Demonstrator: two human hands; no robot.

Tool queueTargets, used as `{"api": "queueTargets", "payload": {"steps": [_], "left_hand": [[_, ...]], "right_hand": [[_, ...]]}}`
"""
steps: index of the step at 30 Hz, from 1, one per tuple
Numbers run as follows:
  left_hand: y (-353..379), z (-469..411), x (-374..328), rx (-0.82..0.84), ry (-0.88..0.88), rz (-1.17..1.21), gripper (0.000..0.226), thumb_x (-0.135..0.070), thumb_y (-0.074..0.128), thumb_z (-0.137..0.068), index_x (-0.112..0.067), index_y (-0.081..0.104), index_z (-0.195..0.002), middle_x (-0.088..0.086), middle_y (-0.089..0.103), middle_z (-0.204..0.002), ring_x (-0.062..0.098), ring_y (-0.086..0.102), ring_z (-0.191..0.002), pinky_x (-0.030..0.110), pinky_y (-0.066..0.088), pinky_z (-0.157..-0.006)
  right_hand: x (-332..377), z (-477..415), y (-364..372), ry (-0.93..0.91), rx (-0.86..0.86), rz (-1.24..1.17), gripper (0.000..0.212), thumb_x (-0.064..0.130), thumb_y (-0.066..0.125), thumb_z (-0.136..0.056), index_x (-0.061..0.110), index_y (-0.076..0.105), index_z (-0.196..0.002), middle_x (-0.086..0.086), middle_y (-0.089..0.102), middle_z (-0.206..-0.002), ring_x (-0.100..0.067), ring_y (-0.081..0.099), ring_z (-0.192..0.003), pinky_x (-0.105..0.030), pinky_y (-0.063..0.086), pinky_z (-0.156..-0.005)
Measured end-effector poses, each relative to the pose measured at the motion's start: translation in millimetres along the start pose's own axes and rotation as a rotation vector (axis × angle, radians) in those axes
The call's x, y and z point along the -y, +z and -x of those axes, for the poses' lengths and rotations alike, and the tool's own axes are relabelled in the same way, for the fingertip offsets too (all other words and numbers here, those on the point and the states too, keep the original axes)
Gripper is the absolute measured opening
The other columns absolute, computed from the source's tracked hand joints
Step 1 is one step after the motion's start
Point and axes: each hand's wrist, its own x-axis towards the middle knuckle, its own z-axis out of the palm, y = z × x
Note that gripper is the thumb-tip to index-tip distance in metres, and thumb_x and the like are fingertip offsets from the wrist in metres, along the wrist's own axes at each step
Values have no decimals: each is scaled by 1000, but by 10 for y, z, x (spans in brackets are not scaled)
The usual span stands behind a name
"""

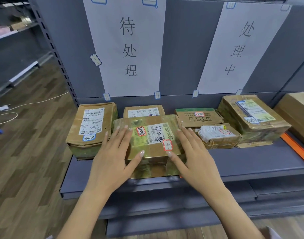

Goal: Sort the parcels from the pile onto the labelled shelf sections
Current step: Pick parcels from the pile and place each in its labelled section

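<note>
A taped brown parcel [151,135] with a white label and red-edged stickers lies near the front of the grey shelf [242,161], below the left paper sign [128,49]. My left hand [111,156] lies flat on its left side, fingers straight, thumb on the front edge. My right hand [191,152] presses its right side with straight fingers. Left of it stands another labelled parcel [92,130]. Behind it sits a flat parcel [144,111].
Under the right sign [242,49] lie a green-topped box [197,117], a small parcel [218,135] and a large taped parcel [253,119]. A further box [299,112] sits at the far right. White cables [27,104] run across the wooden floor at left.
</note>
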Motion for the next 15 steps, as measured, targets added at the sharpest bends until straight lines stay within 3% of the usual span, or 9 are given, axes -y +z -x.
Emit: {"api": "queueTargets", "payload": {"steps": [5, 9, 15], "left_hand": [[-104, -162, -137, -20, 97, 26, 71, -56, 31, -95, -11, 35, -149, 9, 39, -153, 25, 29, -145, 42, 20, -119], [-96, -301, -321, -10, 185, 35, 66, -50, 34, -95, -8, 41, -145, 12, 48, -146, 30, 41, -138, 44, 24, -114], [74, -464, -806, 44, 355, 145, 66, -51, 33, -95, -8, 43, -144, 11, 48, -146, 30, 41, -138, 49, 30, -115]], "right_hand": [[23, 0, -197, 84, -90, 65, 78, 65, 29, -93, 21, 24, -157, 1, 28, -162, -19, 22, -150, -35, 22, -118], [-35, 183, -318, 197, -174, 110, 79, 65, 29, -93, 15, 32, -154, -3, 34, -159, -23, 31, -146, -40, 36, -113], [-205, 636, -543, 373, -272, 204, 79, 64, 30, -94, 12, 34, -153, -6, 36, -158, -22, 30, -146, -30, 24, -115]]}}
